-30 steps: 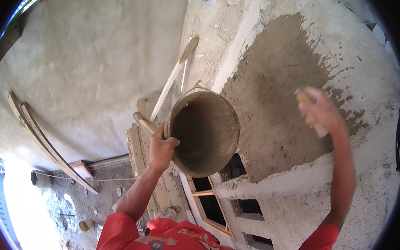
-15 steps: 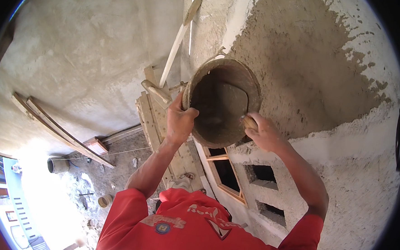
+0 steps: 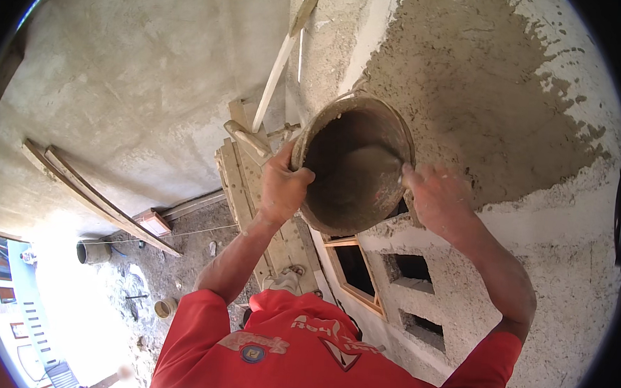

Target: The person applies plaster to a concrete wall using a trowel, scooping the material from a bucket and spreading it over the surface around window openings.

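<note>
My left hand [image 3: 284,193] grips the left rim of a mortar-caked bucket [image 3: 347,227], thumb over the edge. The bucket is raised and tilted, its mouth facing me, with wet grey mortar inside. At its right rim my right hand [image 3: 440,199], slightly blurred, is closed round a trowel [image 3: 374,159]. The trowel's blade reaches into the bucket and is hard to tell from the mortar; its handle is hidden by my fingers. Behind the bucket, a broad patch of fresh wet plaster [image 3: 491,98] covers the upper right wall.
Below the bucket lie scaffold planks [image 3: 286,252], with a foot on them. A long wooden batten [image 3: 278,73] leans in the corner. Two long boards [image 3: 103,201] rest by the left wall. A wooden window frame [image 3: 352,273] and block openings [image 3: 412,269] sit in the right wall. Buckets [image 3: 95,253] stand on the floor.
My right hand and the trowel have moved right, toward the bucket's right rim, and the blade shows less. The bucket has shifted slightly right in view, with my left hand still on it.
</note>
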`<state>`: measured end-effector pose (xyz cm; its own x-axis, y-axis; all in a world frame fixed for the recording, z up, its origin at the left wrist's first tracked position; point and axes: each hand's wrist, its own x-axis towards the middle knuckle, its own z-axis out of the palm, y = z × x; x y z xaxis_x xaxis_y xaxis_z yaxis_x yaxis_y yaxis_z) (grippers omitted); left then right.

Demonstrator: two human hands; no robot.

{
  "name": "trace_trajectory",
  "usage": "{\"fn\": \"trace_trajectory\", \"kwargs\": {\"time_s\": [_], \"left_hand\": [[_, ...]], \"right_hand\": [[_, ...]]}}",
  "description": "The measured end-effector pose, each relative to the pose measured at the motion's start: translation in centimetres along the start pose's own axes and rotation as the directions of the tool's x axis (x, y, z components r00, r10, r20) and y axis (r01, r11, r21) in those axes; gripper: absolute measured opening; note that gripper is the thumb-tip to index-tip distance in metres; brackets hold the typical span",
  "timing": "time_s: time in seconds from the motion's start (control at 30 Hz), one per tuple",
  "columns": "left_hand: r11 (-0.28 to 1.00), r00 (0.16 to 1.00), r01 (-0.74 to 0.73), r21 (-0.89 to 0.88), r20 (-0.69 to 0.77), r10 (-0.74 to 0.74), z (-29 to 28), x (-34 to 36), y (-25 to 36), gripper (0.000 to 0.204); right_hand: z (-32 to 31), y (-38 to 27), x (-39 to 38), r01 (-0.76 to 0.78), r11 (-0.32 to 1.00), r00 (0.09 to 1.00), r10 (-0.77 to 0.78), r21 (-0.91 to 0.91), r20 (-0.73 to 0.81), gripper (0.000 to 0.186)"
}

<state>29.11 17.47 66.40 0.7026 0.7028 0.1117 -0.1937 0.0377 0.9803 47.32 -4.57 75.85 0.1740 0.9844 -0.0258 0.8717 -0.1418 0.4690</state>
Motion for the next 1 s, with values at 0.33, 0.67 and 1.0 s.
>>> {"fn": "trace_trajectory", "kwargs": {"time_s": [0.33, 0.67, 1.0], "left_hand": [[0.955, 0.997, -0.065, 0.290, -0.015, 0.072, 2.6, 0.4, 0.4, 0.062], [0.908, 0.997, -0.068, 0.413, -0.007, 0.078, 3.3, 1.1, 0.9, 0.062], [0.985, 0.985, -0.111, -0.135, -0.143, 0.092, 1.4, 5.5, 4.3, 0.054]], "right_hand": [[1.1, -0.9, 3.6, -0.263, 0.941, 0.923, 0.179, 0.216, 0.342, 0.037], [9.4, -4.5, 0.9, -0.308, 0.270, 0.949, 0.157, 0.912, 0.274, 0.052], [-1.4, 2.4, 2.3, -0.260, 0.400, 0.950, 0.268, 0.879, 0.159, 0.056]]}}
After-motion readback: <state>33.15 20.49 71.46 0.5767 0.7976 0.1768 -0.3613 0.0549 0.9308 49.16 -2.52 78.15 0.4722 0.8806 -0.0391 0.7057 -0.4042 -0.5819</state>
